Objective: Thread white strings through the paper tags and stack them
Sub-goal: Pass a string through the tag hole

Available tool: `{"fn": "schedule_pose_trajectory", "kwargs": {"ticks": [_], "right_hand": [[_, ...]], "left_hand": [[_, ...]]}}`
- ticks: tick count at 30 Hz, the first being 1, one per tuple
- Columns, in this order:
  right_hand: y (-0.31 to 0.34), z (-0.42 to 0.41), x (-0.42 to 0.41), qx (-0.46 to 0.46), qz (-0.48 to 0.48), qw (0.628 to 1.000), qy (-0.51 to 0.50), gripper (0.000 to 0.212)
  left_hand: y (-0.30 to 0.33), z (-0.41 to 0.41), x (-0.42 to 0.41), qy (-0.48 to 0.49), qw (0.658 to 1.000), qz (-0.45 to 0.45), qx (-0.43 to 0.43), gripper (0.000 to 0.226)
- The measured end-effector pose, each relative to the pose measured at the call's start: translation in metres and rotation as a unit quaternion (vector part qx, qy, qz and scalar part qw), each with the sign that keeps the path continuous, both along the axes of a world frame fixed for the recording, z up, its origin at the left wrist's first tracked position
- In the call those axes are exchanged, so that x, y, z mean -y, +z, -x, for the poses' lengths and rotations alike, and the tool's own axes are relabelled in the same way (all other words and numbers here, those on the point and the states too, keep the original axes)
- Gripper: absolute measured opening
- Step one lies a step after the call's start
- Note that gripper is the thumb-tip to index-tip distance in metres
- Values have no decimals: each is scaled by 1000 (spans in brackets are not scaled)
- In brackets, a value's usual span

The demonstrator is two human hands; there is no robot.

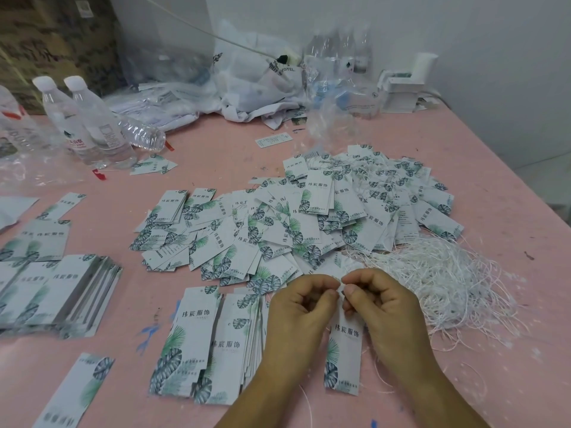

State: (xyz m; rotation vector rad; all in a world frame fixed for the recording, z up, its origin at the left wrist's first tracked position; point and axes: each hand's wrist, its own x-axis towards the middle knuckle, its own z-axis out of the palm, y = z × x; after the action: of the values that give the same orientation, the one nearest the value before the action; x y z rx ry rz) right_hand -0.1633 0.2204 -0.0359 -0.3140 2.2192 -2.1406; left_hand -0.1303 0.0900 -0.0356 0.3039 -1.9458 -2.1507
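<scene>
Pinching the top end of one paper tag (pixel 343 356) with both hands, head view. Left hand (pixel 301 307) and right hand (pixel 383 301) meet fingertip to fingertip at the tag's upper edge, fingers curled in, thumbs and forefingers clamped there. Whether a string is in the pinch: cannot tell, too small. Tag hangs down between the wrists, printed side up, green leaf at the lower end, lower end on the pink table (pixel 197 156).

Just left of the left hand: stack of tags (pixel 200 344), fanned, partly under the left forearm. Loose pile of tags (pixel 296 217) spread across mid-table beyond the hands, many with thin strings already through them at the far right side. Bundle of white strings (pixel 445 279) lies right of the right hand, touching the pile's near edge; a few strands trail toward the near edge of the table.

Far left: more tag stacks (pixel 71 288) laid in rows, one single tag (pixel 77 393) near the bottom left corner. Back left: water bottles (pixel 89 118), two upright, one lying down. Back centre: heap of clear plastic bags (pixel 253 81). Back right: small white box (pixel 401 94) by the wall.
</scene>
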Motion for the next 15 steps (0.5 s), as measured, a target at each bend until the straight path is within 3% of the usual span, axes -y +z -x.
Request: {"fn": "schedule_pose_trajectory", "kwargs": {"ticks": [4,15], "right_hand": [[0,0,0,5,5,1000,6,11],[7,6,-6,39,37,997,48,12]], "left_hand": [[3,0,-1,-6,1000,-11,-8,19],[0,4,5,-58,995,-81,-12,12]]}}
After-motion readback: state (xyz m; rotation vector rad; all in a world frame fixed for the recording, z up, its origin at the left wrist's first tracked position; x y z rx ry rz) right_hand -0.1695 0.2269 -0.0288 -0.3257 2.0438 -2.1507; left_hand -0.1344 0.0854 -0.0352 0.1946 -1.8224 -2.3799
